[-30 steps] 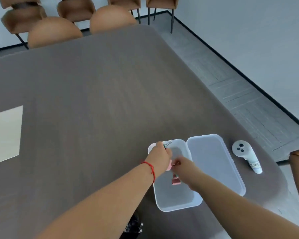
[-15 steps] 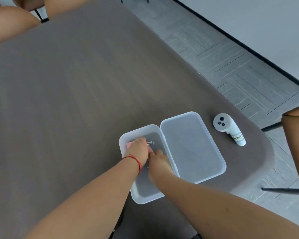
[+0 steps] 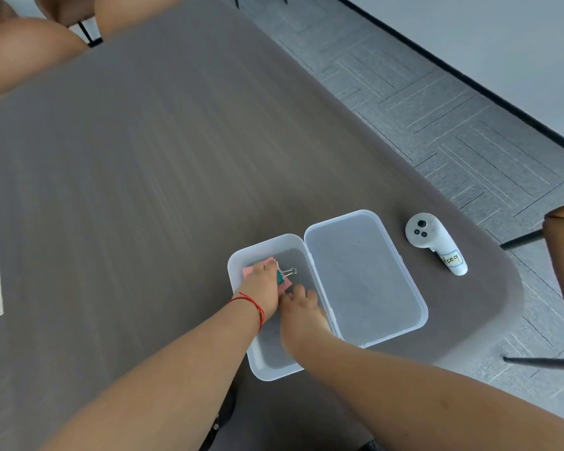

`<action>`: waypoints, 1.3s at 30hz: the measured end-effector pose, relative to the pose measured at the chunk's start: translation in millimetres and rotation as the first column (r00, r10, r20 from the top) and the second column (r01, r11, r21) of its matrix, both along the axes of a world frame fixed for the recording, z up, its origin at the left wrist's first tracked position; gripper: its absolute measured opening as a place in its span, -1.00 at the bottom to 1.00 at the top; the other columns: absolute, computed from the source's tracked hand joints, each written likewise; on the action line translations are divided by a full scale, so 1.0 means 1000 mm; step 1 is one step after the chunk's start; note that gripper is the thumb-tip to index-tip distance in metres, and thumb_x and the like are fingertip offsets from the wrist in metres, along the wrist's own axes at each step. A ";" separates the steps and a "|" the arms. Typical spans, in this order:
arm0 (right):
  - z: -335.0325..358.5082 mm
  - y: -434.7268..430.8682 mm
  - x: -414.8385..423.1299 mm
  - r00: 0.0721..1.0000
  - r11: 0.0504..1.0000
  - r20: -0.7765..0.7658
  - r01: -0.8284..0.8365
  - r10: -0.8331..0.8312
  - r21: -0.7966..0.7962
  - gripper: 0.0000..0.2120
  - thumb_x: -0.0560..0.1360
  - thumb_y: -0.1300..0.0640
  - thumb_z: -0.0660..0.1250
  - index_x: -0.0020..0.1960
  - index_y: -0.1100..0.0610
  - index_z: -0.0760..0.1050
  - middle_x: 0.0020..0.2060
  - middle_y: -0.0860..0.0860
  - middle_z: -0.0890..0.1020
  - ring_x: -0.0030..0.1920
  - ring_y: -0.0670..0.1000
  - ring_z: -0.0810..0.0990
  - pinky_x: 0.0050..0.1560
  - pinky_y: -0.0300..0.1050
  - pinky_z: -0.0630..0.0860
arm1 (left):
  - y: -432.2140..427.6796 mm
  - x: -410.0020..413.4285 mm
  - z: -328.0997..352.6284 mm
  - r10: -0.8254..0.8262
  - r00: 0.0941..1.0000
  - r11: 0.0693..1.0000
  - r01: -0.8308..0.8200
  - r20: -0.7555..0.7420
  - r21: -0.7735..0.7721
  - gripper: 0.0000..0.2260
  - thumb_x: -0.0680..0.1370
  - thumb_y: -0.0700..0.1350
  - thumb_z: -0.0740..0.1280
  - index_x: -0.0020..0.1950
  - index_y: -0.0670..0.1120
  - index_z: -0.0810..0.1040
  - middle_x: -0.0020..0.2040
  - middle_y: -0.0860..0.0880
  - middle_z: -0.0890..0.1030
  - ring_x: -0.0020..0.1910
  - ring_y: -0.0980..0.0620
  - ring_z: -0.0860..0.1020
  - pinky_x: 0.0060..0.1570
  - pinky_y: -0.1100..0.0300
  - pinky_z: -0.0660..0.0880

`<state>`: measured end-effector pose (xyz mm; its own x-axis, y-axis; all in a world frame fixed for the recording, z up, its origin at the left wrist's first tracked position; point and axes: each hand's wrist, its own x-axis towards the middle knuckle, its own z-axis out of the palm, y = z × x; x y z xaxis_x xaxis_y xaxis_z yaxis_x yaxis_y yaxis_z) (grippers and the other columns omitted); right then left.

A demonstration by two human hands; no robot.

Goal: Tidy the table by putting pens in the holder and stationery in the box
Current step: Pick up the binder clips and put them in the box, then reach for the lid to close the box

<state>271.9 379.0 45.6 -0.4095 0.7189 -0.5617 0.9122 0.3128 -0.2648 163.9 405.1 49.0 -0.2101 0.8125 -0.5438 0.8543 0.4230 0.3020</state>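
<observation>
While the pink sticky notes (image 3: 248,271) and green binder clip (image 3: 281,277) lie inside the clear box (image 3: 275,369), your left hand (image 3: 263,288) covers them; your right hand (image 3: 302,312) curls beside, grips unclear.

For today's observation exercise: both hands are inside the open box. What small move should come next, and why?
Probably let go and lift both hands out: the left hand already rests on the pink notes and green binder clip inside the box, beside the right hand.
</observation>
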 end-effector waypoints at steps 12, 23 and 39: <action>0.058 -0.003 0.015 0.980 0.999 -0.196 -0.039 0.039 0.000 -0.53 0.53 0.18 0.17 0.43 0.10 0.23 0.34 0.12 0.30 0.26 0.17 0.40 0.25 0.04 0.42 | -0.053 -0.066 0.114 0.289 0.904 0.898 -0.370 0.315 0.238 -0.79 0.58 -0.08 0.19 -0.01 -0.10 0.59 -0.12 -0.05 0.61 -0.29 0.01 0.52 -0.29 0.14 0.52; 0.093 -0.051 -0.018 0.795 0.791 -0.102 -0.606 0.598 -0.087 -0.39 0.44 0.20 0.33 0.43 -0.01 0.22 0.26 0.05 0.44 0.22 0.11 0.49 0.19 0.03 0.49 | -0.223 -0.133 0.110 0.377 0.910 0.886 -0.301 0.170 -0.354 -0.63 0.54 0.05 0.23 0.33 0.02 0.41 0.26 0.02 0.54 -0.07 0.03 0.59 -0.07 0.19 0.57; 0.081 -0.033 0.131 0.386 0.119 0.197 0.657 -0.901 -0.744 -0.52 0.51 -0.03 0.37 0.20 0.33 0.38 -0.03 0.26 0.59 -0.11 0.20 0.62 -0.34 -0.06 0.47 | -0.196 -0.110 0.097 0.342 0.935 0.937 -0.330 0.100 -0.120 -0.64 0.56 0.10 0.18 0.26 -0.08 0.46 0.20 -0.06 0.57 0.10 -0.03 0.52 0.10 0.18 0.41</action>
<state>402.8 345.8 126.7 -0.0494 0.2206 -0.9741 0.3865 -0.8951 -0.2223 53.8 209.4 146.2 -0.3910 0.6462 -0.6554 0.6184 0.7119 0.3329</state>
